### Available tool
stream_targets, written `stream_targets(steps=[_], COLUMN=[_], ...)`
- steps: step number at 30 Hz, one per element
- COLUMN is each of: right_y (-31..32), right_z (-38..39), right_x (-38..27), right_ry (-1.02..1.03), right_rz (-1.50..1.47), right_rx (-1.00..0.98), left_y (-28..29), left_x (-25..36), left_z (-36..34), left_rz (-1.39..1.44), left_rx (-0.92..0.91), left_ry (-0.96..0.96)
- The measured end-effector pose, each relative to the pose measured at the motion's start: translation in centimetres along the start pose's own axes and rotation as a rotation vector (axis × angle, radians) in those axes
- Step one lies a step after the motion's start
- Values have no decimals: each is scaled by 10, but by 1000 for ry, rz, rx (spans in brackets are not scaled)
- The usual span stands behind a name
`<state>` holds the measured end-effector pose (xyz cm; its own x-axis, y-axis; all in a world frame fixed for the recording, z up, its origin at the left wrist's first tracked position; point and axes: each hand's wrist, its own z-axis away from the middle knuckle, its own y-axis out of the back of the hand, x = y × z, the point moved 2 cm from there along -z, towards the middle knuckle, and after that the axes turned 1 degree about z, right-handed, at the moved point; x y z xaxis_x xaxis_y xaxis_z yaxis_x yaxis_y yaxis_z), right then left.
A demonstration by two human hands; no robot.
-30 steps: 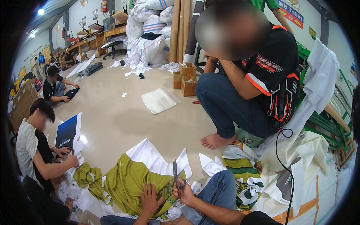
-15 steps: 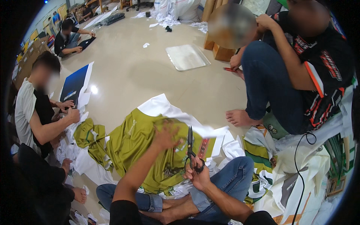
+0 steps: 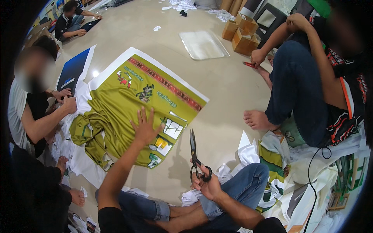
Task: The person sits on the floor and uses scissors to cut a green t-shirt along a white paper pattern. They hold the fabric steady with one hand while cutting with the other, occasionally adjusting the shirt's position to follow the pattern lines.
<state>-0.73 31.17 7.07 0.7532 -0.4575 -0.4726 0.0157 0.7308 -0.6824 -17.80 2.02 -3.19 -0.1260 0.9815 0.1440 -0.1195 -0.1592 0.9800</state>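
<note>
An olive-green printed fabric panel (image 3: 120,105) with a red patterned band and white margins lies spread on the floor before me. My left hand (image 3: 146,130) rests on it, palm down with fingers spread. To its left the cloth bunches into folds. In my right hand (image 3: 207,185) is a pair of black-handled scissors (image 3: 194,149), held above my crossed legs. The blades point upward and look closed together. They stand apart from the fabric's right edge.
White scraps (image 3: 223,175) lie by my knee. A person at right sits holding a red tool (image 3: 250,65); green-and-white cloth (image 3: 273,159) and a black cable (image 3: 309,176) lie nearby. Another person at left handles a blue-and-black panel (image 3: 73,75). Cardboard boxes (image 3: 245,39) and a clear plastic sheet (image 3: 204,45) are farther off.
The bunched green fabric has been flipped and spread out flat, farther away and to the left, showing its prints. My left hand has moved left and settled on it. The scissors stay in my right hand.
</note>
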Motion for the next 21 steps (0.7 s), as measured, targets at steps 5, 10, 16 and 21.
stream_targets(steps=[5,10,16,21], right_y=[6,0,-15,-21], right_z=[3,10,32,44], right_x=[9,23,65,81], right_ry=[-74,-165,-315,-266], right_rz=[127,287,335,519], right_rx=[52,55,27,82], left_y=[15,49,49,5], left_x=[-38,-154,-199,-72], left_z=[34,73,127,135], left_rz=[-21,-104,-190,162], left_rx=[-160,-336,-421,-106], left_ry=[-38,-53,57,5])
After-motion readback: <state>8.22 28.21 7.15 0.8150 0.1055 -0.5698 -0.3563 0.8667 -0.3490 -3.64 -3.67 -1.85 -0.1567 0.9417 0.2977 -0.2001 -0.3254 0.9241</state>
